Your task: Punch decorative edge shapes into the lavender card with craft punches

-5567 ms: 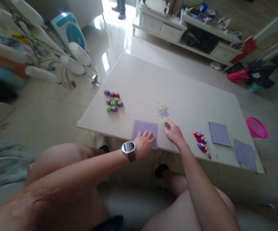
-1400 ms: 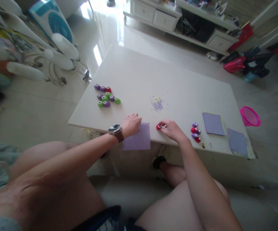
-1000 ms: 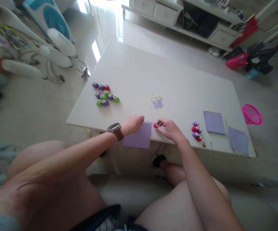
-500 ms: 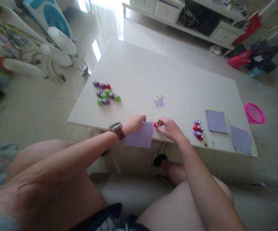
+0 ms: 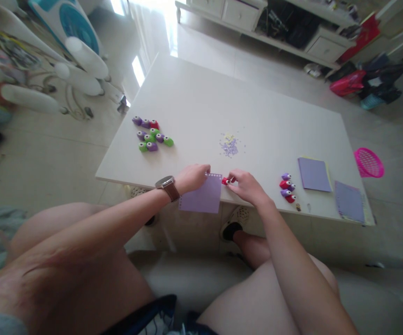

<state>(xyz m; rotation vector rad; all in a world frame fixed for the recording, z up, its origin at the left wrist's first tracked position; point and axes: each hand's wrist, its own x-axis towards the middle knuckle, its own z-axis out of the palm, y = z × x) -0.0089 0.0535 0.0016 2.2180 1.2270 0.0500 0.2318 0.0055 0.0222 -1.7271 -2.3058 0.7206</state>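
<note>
Round watch [image 5: 165, 182], brown strap [image 5: 172, 190]; black sock [image 5: 229, 231], pale clog [image 5: 241, 215].

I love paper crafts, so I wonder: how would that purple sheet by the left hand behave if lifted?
The purple sheet is probably light, as it looks thin. It may hold fairly flat: the part past the table shows no clear droop. The holes along its far edge might tear easily.

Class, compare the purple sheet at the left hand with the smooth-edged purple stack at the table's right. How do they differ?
The sheet has a row of holes along its top edge; the stack shows none.
The sheet juts past the near edge of the table; the stack lies within it.
The left hand touches the sheet; neither hand touches the stack.
Both are purple.
</note>
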